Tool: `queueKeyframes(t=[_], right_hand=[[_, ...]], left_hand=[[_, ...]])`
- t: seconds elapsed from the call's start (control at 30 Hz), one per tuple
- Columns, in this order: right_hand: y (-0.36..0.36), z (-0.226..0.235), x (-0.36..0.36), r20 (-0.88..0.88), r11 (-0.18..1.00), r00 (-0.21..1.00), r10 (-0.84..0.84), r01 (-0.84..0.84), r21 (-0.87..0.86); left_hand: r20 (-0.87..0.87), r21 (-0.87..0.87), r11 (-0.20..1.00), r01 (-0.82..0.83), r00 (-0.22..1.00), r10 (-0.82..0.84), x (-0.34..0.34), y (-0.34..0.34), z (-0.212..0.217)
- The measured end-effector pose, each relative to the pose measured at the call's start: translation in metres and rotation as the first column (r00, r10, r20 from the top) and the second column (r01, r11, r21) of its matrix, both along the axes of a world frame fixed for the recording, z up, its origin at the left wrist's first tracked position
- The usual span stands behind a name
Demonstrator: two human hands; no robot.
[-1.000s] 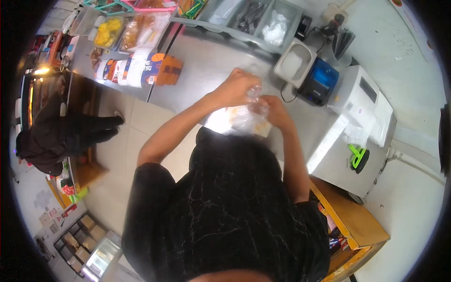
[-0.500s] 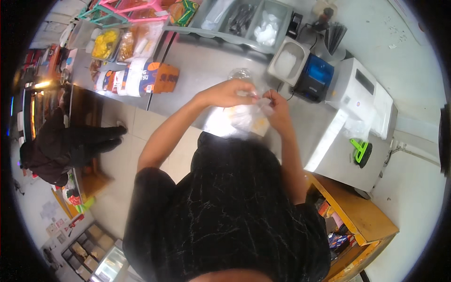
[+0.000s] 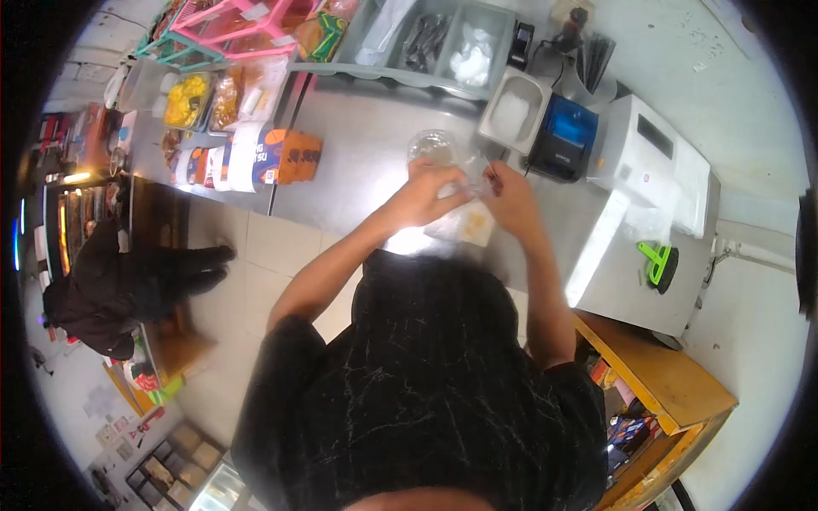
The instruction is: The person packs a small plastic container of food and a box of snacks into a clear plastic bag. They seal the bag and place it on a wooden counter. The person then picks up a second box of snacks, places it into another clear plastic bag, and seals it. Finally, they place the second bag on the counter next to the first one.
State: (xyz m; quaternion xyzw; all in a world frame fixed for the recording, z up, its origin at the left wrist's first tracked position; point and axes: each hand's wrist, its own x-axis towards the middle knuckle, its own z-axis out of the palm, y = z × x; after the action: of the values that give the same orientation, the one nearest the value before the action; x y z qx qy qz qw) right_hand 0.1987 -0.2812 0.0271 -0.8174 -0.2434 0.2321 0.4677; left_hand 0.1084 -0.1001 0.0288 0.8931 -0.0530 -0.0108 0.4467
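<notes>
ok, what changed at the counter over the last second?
Little. Both hands stay together over the clear plastic bag on the steel counter; the left hand and right hand keep pinching its top edge, nothing let go. The view drifted slightly. The clear cup and blue printer stayed put.

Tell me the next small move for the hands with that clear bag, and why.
Probably set the clear plastic bag flat on the steel counter: both the left hand and right hand pinch its top edge, and it hangs just above the surface.
</notes>
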Motion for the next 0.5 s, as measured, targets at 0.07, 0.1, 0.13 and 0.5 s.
queueKeyframes(t=[0.07, 0.1, 0.13, 0.5], right_hand=[[-0.009, 0.005, 0.01, -0.008, 0.991, 0.992, 0.126, -0.126, -0.049], [-0.011, 0.0, 0.015, -0.02, 0.988, 0.988, 0.155, -0.155, -0.012], [-0.011, -0.006, 0.02, -0.033, 0.983, 0.983, 0.183, -0.182, 0.024], [-0.041, 0.021, 0.01, -0.668, 0.959, 0.737, -0.102, 0.251, 0.131]], left_hand=[[-0.014, -0.072, 0.996, 0.043, 0.999, -0.044, 0.002, 0.004, 0.002], [-0.002, -0.132, 0.989, 0.066, 0.998, -0.067, 0.006, 0.008, -0.002], [0.008, -0.193, 0.977, 0.089, 0.996, -0.089, 0.007, 0.009, -0.005], [-0.452, -0.52, 0.815, -0.254, 0.892, -0.011, 0.013, 0.008, -0.005]])
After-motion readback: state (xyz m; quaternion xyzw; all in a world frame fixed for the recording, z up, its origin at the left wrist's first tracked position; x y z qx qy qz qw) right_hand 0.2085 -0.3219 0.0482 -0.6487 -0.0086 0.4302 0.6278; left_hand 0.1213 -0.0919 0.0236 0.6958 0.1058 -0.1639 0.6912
